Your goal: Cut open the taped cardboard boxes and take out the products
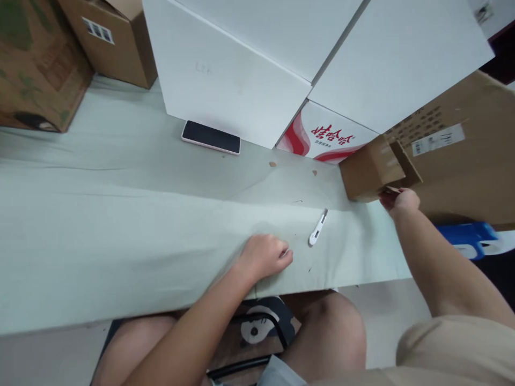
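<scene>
My left hand rests on the cloth-covered table, its fingers curled into a fist; what they hold, if anything, is hidden. Just to its right lies a white utility knife, untouched. At the right side of the table, my right hand pinches the flap at the near edge of a small brown cardboard box. The box's flaps stand partly open, and its inside cannot be seen. Some of my right fingers are hidden by the flap.
A dark-screened phone lies against large white boxes at the back. A red-and-white printed box stands beside them. Brown cartons fill the back left; a large carton and a blue object are at right.
</scene>
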{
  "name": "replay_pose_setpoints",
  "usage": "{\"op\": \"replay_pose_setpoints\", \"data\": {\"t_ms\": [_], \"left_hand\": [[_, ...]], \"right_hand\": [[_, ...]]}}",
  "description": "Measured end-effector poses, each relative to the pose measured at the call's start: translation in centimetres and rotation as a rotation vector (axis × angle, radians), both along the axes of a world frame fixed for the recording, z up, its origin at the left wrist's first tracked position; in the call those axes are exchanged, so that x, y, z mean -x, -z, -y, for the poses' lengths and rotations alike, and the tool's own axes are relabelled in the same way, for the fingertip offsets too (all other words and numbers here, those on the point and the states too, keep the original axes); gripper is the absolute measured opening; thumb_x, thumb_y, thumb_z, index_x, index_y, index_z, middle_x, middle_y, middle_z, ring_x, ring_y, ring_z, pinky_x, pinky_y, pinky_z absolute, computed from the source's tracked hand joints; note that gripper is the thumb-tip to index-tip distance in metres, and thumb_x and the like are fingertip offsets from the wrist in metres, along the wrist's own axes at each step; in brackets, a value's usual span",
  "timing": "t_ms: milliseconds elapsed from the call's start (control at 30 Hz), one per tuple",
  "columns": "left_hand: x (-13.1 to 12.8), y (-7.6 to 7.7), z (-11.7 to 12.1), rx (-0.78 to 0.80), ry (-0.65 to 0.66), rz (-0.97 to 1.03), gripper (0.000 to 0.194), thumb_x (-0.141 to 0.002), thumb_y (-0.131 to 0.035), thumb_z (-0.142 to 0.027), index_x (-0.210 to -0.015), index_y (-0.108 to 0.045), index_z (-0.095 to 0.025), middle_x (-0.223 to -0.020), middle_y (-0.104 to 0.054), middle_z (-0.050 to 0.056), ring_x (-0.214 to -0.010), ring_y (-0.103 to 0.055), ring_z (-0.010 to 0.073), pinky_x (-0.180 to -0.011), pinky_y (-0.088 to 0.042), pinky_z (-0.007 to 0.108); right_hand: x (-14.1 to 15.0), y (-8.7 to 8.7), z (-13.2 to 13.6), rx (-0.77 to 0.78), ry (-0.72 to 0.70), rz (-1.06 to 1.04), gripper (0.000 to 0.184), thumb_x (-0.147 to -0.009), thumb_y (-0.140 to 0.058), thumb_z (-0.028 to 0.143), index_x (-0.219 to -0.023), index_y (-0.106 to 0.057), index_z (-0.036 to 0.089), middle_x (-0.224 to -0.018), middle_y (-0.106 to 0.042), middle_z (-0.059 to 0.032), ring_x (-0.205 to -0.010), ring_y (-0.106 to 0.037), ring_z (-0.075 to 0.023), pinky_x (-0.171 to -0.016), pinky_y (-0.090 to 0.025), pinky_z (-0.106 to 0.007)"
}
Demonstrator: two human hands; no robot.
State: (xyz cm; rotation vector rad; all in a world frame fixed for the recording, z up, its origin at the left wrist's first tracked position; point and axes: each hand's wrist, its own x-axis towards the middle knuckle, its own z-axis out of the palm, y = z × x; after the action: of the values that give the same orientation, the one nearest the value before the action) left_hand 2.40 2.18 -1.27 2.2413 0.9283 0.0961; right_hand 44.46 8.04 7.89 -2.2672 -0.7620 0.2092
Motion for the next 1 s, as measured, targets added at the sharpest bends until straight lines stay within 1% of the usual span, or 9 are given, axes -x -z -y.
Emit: {"op": "replay_pose_setpoints", "data": {"t_ms": [100,200,300,367,467,633,733,867,1000], "left_hand": [[-0.1,0.2,-0.1,0.013,0.019,-0.010,0.041,-0.096,-0.044,-0.042,-0.083,-0.075,-0.020,-0.086,-0.077,0.010,-0.078,-0.069,0.0233,-0.061,-0.032,0.032],[-0.1,0.3,-0.2,0.016,0.035,-0.010,0.042,-0.097,-0.043,-0.043,-0.084,-0.076,-0.020,-0.086,-0.077,0.011,-0.080,-0.070,0.0249,-0.061,-0.034,0.032],[0.0,0.3,-0.2,0.033,0.033,-0.001,0.042,-0.096,-0.044,-0.042,-0.084,-0.077,-0.020,-0.085,-0.077,0.011,-0.078,-0.070,0.0240,-0.062,-0.036,0.032],[0.2,0.3,-0.1,0.052,0.024,0.018,0.041,-0.096,-0.045,-0.043,-0.083,-0.077,-0.020,-0.084,-0.077,0.010,-0.078,-0.070,0.0237,-0.061,-0.036,0.033],[0.6,0.4,0.3,0.057,0.020,0.054,0.041,-0.095,-0.046,-0.044,-0.084,-0.077,-0.021,-0.085,-0.078,0.010,-0.080,-0.070,0.0242,-0.061,-0.036,0.033],[0.9,0.5,1.1,0.039,0.025,0.094,0.040,-0.097,-0.046,-0.044,-0.088,-0.078,-0.020,-0.088,-0.078,0.010,-0.086,-0.072,0.0258,-0.065,-0.042,0.034],[0.4,0.4,1.3,0.029,0.039,0.101,0.040,-0.097,-0.045,-0.044,-0.090,-0.078,-0.020,-0.089,-0.078,0.010,-0.089,-0.072,0.0268,-0.070,-0.045,0.034],[-0.4,0.2,1.7,0.020,0.070,0.108,0.041,-0.096,-0.044,-0.043,-0.092,-0.078,-0.020,-0.091,-0.078,0.011,-0.091,-0.072,0.0277,-0.073,-0.049,0.035],[-0.4,-0.1,2.2,-0.012,0.070,0.153,0.035,-0.093,-0.049,-0.039,-0.089,-0.077,-0.019,-0.092,-0.078,0.012,-0.093,-0.073,0.0287,-0.074,-0.050,0.036]], "right_hand": [[0.2,-0.3,-3.0,0.029,0.025,-0.110,0.046,-0.103,-0.046,0.049,-0.133,-0.057,0.016,-0.132,-0.061,-0.0147,-0.112,-0.065,-0.0216,-0.093,-0.057,-0.042],[2.2,0.8,-6.0,0.082,-0.122,-0.174,0.070,-0.104,-0.008,0.057,-0.136,-0.055,0.015,-0.138,-0.059,-0.0230,-0.110,-0.067,-0.0212,-0.084,-0.053,-0.038],[6.2,4.3,-6.9,0.136,-0.244,-0.149,0.062,-0.101,-0.018,0.055,-0.133,-0.056,0.018,-0.140,-0.060,-0.0200,-0.119,-0.064,-0.0224,-0.095,-0.051,-0.040],[9.5,7.1,-5.2,0.133,-0.296,-0.074,0.054,-0.097,-0.033,0.051,-0.133,-0.056,0.018,-0.146,-0.056,-0.0186,-0.134,-0.056,-0.0247,-0.111,-0.043,-0.045],[14.3,10.4,1.3,0.078,-0.405,0.047,0.056,-0.093,-0.041,0.045,-0.140,-0.051,0.016,-0.159,-0.043,-0.0163,-0.151,-0.037,-0.0247,-0.126,-0.025,-0.046],[17.8,12.8,12.3,-0.005,-0.626,0.377,0.052,-0.090,-0.047,0.045,-0.133,-0.056,0.018,-0.155,-0.047,-0.0192,-0.149,-0.042,-0.0303,-0.124,-0.030,-0.053],[18.1,13.7,13.6,0.082,-0.607,0.384,0.045,-0.085,-0.051,0.048,-0.117,-0.063,0.019,-0.151,-0.051,-0.0191,-0.147,-0.043,-0.0336,-0.123,-0.032,-0.056],[18.3,13.8,12.3,0.060,-0.535,0.302,0.024,-0.081,-0.051,0.048,-0.076,-0.054,0.024,-0.110,-0.068,-0.0140,-0.133,-0.055,-0.0312,-0.119,-0.038,-0.052],[18.7,13.3,12.3,0.031,-0.419,0.338,0.028,-0.078,-0.051,0.048,-0.087,-0.054,0.022,-0.119,-0.061,-0.0199,-0.129,-0.054,-0.0347,-0.111,-0.044,-0.054]]}}
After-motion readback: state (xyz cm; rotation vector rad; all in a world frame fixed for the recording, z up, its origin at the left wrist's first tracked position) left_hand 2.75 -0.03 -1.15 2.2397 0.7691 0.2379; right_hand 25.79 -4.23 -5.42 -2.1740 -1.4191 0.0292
